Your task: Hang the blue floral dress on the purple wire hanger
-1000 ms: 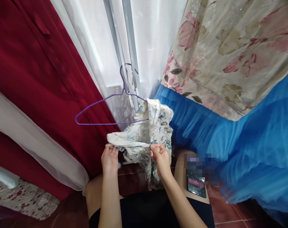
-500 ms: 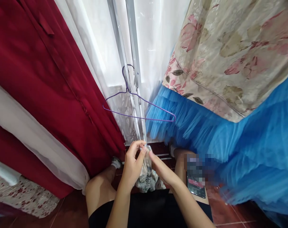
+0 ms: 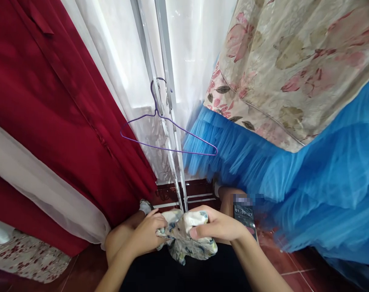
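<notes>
Left hand (image 3: 154, 230) and right hand (image 3: 215, 225) grip crumpled cloth (image 3: 182, 241) at lower centre, likely soft, light, best held at the edges.

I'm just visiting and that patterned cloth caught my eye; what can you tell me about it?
The patterned cloth is whitish, with blue, grey and yellowish markings that look floral. It seems thin and soft, and is bunched into loose folds, with a paler part turned over near the top. The left hand grips one side; the right hand holds the other, thumb on the pale part. It sits above dark clothing; whether it touches that is unclear.
</notes>
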A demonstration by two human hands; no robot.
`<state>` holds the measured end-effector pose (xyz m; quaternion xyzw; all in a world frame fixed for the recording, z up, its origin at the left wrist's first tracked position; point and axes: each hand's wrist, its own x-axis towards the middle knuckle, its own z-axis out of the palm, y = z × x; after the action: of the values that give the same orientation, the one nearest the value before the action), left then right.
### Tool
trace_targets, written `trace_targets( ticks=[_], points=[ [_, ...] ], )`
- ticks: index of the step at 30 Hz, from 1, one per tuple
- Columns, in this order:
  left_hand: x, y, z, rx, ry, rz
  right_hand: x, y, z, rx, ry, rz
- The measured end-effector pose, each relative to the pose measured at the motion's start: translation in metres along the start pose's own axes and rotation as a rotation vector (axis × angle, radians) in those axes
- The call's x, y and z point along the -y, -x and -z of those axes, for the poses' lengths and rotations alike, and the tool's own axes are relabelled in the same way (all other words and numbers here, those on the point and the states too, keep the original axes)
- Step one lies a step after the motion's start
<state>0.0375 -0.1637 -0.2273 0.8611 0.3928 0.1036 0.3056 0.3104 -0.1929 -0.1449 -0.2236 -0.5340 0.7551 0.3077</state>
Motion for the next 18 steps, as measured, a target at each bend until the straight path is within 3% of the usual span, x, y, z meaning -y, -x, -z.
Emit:
trace_targets(
  ticks=[2, 4, 8, 10, 13, 15, 18],
  points=[
    [0.017, 0.003, 0.022, -0.05, 0.0, 0.004, 0.012, 0.006, -0.001, 0.042, 0.107, -0.013],
    [0.039, 0.008, 0.047, -0.117, 0.059, 0.024, 0.024, 0.01, 0.0, -0.008, 0.234, -0.007],
    [0.084, 0.016, 0.111, -0.399, 0.073, 0.154, 0.041, -0.004, 0.011, -0.375, 0.588, 0.21],
    [0.099, 0.015, 0.148, -0.473, -0.086, 0.144, 0.043, -0.028, 0.022, -0.559, 0.728, 0.339],
    [0.111, 0.005, 0.198, -0.527, -0.342, 0.1, 0.043, -0.078, 0.045, -0.729, 0.81, 0.452],
    [0.114, -0.006, 0.221, -0.556, -0.426, 0.083, 0.043, -0.11, 0.061, -0.81, 0.824, 0.509],
    [0.116, -0.021, 0.237, -0.587, -0.493, 0.059, 0.043, -0.142, 0.078, -0.877, 0.86, 0.529]
  ],
)
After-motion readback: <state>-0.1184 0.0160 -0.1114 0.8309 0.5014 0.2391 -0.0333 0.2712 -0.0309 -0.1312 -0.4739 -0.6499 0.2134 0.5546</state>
